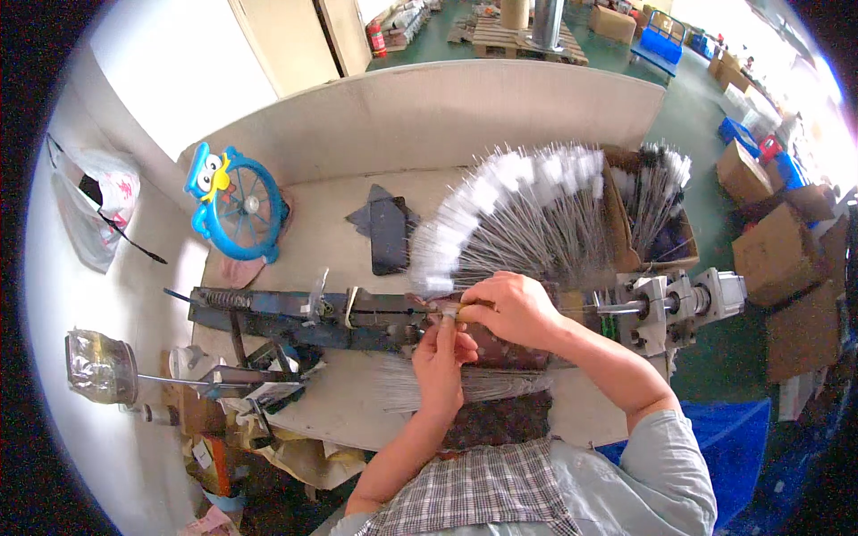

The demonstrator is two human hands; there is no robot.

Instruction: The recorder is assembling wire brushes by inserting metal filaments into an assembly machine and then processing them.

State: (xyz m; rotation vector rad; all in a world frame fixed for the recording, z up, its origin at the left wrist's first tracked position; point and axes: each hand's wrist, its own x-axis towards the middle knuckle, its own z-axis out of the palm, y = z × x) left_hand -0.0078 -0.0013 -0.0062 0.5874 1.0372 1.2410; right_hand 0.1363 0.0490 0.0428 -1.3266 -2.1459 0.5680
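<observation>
My two hands meet over the middle of a long dark metal machine bed (375,313) on the table. My left hand (438,359) is closed, its thumb and fingertips pointing up against the right hand's fingertips. My right hand (514,310) comes in from the right, its fingers pinched around something small and yellowish, too small to name. What my left fingers hold, if anything, is hidden. Just beyond the hands, a large fan of white-tipped wire brushes (527,205) lies on the table. A bundle of thin bare wires (465,386) lies on the near side, beside my left wrist.
A clamp-and-motor unit (666,304) stands at the right end. A carton of brushes (657,205) is behind it. A phone (388,236) and a blue toy-shaped fan (239,205) are at the far left. A lever with a wrapped block (100,368) juts out near left.
</observation>
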